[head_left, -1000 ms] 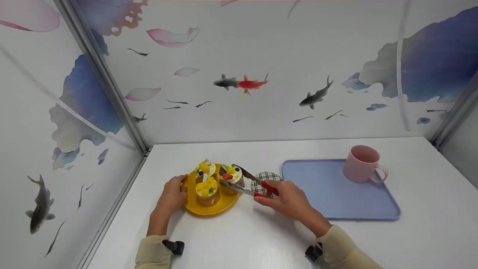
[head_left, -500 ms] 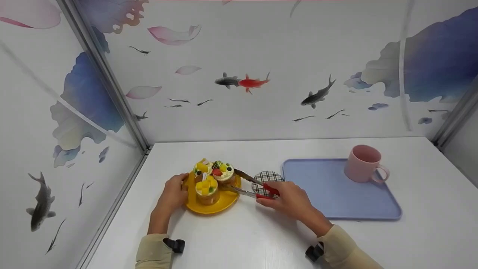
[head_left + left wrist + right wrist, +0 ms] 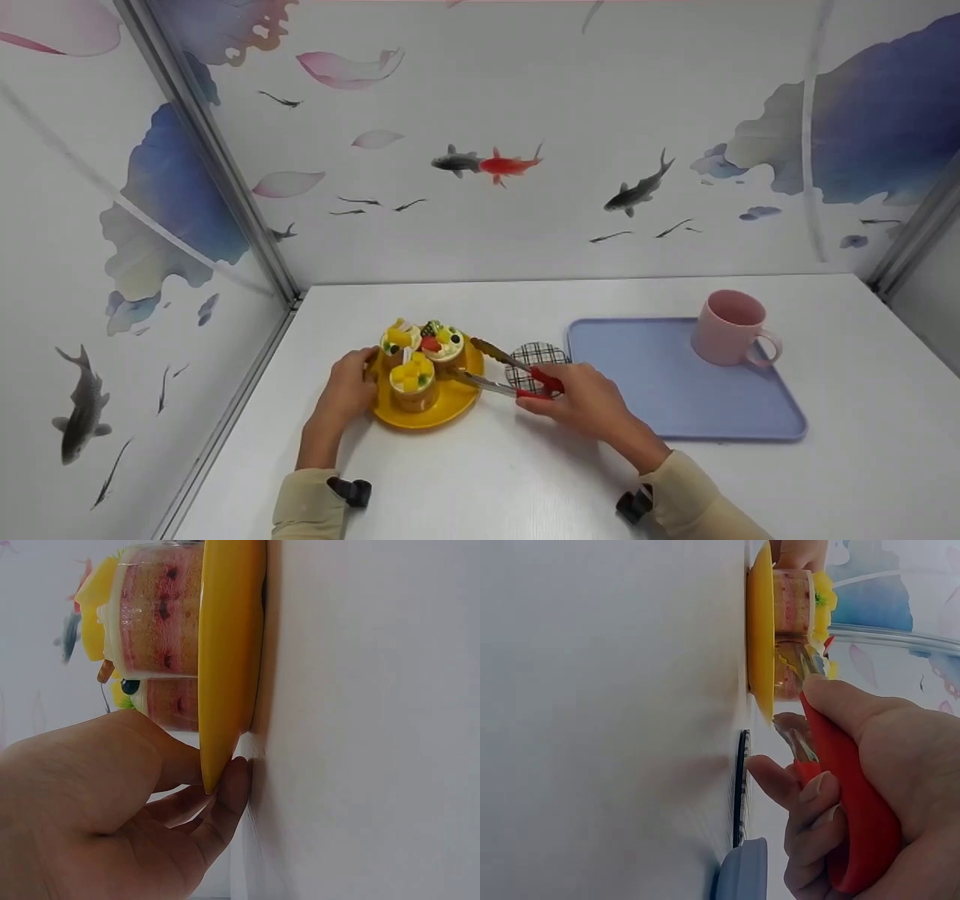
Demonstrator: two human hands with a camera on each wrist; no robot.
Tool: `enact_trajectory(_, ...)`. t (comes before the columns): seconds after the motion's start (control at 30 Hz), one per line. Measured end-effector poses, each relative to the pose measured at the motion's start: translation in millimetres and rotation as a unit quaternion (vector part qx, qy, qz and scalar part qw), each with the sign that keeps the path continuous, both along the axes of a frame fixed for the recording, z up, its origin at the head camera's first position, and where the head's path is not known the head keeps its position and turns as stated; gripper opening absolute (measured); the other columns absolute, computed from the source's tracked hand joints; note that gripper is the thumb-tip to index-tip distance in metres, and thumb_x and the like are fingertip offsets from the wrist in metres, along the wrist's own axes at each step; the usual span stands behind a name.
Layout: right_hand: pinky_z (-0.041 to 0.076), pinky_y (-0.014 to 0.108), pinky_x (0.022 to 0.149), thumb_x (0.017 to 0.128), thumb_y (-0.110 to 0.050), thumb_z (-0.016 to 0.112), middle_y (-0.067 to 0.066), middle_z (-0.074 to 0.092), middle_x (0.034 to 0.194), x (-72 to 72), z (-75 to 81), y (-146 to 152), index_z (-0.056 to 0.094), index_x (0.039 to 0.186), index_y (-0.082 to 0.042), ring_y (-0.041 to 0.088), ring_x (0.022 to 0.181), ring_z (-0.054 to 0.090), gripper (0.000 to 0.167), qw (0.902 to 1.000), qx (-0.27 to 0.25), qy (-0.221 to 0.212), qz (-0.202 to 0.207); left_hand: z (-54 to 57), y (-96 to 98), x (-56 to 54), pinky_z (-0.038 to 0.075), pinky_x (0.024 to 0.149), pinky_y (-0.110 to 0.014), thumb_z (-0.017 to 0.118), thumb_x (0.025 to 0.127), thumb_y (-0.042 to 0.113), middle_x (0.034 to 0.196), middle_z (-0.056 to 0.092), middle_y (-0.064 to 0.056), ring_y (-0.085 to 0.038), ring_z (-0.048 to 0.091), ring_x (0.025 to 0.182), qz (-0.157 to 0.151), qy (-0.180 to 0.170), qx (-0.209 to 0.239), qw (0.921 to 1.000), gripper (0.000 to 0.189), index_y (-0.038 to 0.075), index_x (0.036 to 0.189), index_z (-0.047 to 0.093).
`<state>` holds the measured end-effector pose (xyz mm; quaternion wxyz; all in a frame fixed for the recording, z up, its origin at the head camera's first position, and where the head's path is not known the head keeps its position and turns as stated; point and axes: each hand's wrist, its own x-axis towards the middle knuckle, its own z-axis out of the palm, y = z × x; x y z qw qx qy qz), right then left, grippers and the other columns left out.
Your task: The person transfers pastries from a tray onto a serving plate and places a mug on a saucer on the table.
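In the head view, my left hand point(image 3: 349, 390) pinches the left rim of a yellow plate point(image 3: 450, 409); the left wrist view shows the thumb above the rim and fingertips beneath. Three clear dessert cups of layered cake stand on the plate: a front cup point(image 3: 413, 386) with yellow fruit cubes, a rear-left cup point(image 3: 397, 341) with yellow pieces, and a right cup point(image 3: 448, 346) with strawberry and dark berries. My right hand point(image 3: 589, 401) grips metal tongs by their red handle point(image 3: 859, 802). The tong arms are spread, their tips over the plate's right side, close beside the strawberry-topped cup.
A round plaid coaster point(image 3: 536, 354) lies partly behind the tongs. Right of it is a blue-lilac tray point(image 3: 637, 382) with a pink mug point(image 3: 724, 334) on its back right. Printed white walls point(image 3: 480, 240) rise behind and left of the white table point(image 3: 480, 480).
The strawberry-topped cup has slid left against the others, which have shifted slightly left too. The tong tips, earlier around that cup, are now at its right. My left hand stays on the rim.
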<state>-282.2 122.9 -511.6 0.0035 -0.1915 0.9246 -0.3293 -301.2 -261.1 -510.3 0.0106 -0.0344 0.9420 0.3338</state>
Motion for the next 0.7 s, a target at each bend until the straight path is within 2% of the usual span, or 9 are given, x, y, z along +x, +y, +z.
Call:
enact_trajectory(0.1, 0.035, 0.024, 0.056, 0.086, -0.058, 0.087, -0.010, 0.062, 0.076, -0.4, -0.3, 2.6, 0.081, 0.124, -0.020, 0.011, 0.070, 0.052, 0.054, 0.9998, -0.008, -0.009, -0.016, 0.1, 0.1, -0.5, 0.043, 0.126, -0.058, 0.055, 0.106, -0.005, 0.156, 0.056, -0.027, -0.044, 0.052, 0.150, -0.001, -0.002, -0.002, 1.0000, 0.052, -0.004, 0.158, 0.049)
enact_trajectory(0.27, 0.044, 0.024, 0.058, 0.085, -0.057, 0.088, -0.012, 0.070, 0.085, -0.7, -0.1, 6.0, 0.078, 0.133, -0.017, 0.011, 0.075, 0.058, 0.063, 0.9991, -0.029, -0.013, -0.027, -0.1, -0.6, -0.3, 0.041, 0.127, -0.059, 0.054, 0.107, -0.004, 0.158, 0.054, -0.027, -0.044, 0.049, 0.152, -0.003, -0.005, -0.002, 1.0000, 0.052, -0.004, 0.159, 0.048)
enact_trajectory(0.53, 0.040, 0.022, 0.054, 0.086, -0.059, 0.087, -0.010, 0.066, 0.080, 1.0, 2.1, 9.5, 0.079, 0.125, -0.016, 0.011, 0.072, 0.056, 0.059, 0.9986, -0.044, 0.003, -0.031, 0.2, -0.4, 1.3, 0.043, 0.127, -0.058, 0.056, 0.106, -0.004, 0.156, 0.057, -0.025, -0.043, 0.051, 0.150, -0.006, 0.002, -0.002, 1.0000, 0.052, -0.004, 0.158, 0.049)
enact_trajectory(0.7, 0.039, 0.023, 0.054, 0.085, -0.059, 0.088, -0.008, 0.065, 0.079, 1.6, 5.2, 12.5, 0.079, 0.122, -0.016, 0.013, 0.073, 0.056, 0.058, 0.9974, -0.054, -0.001, -0.048, 0.6, -0.2, 0.0, 0.042, 0.127, -0.057, 0.055, 0.107, -0.004, 0.158, 0.055, -0.025, -0.043, 0.050, 0.152, -0.003, 0.001, -0.002, 1.0000, 0.052, -0.003, 0.159, 0.048)
